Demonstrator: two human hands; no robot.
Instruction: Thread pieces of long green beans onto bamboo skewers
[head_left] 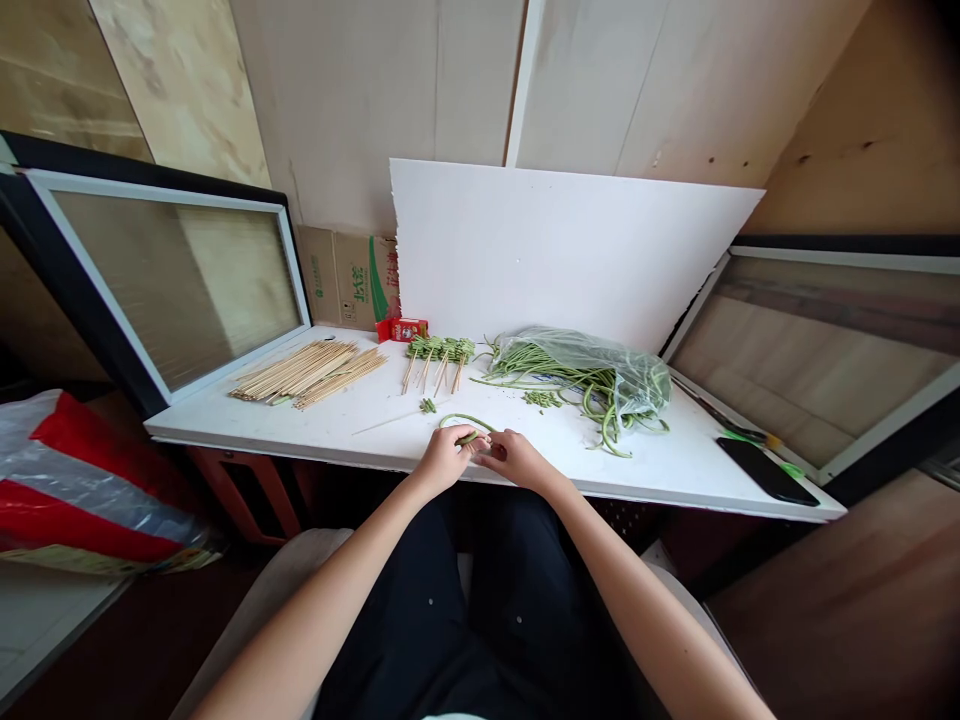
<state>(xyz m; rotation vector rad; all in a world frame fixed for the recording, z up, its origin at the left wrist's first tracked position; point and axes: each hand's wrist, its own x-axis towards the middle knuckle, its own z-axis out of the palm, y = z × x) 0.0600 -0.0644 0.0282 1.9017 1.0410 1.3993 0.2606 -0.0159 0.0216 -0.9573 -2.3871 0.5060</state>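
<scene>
My left hand is closed round a green long bean near the table's front edge. The bean loops up over the tabletop and comes back toward my right hand, whose fingers are pinched on it close to the left fingertips. Exactly where the fingertips meet is partly hidden. Just beyond the left hand lies a small cluster of cut bean pieces, with a thin skewer to its left. Farther back are several skewers threaded with bean pieces.
Bare bamboo skewers lie in a pile at the left. An open plastic bag of long beans lies at the back right, with bean scraps in front. A black phone rests at the right end of the white table. Framed panels stand at both sides.
</scene>
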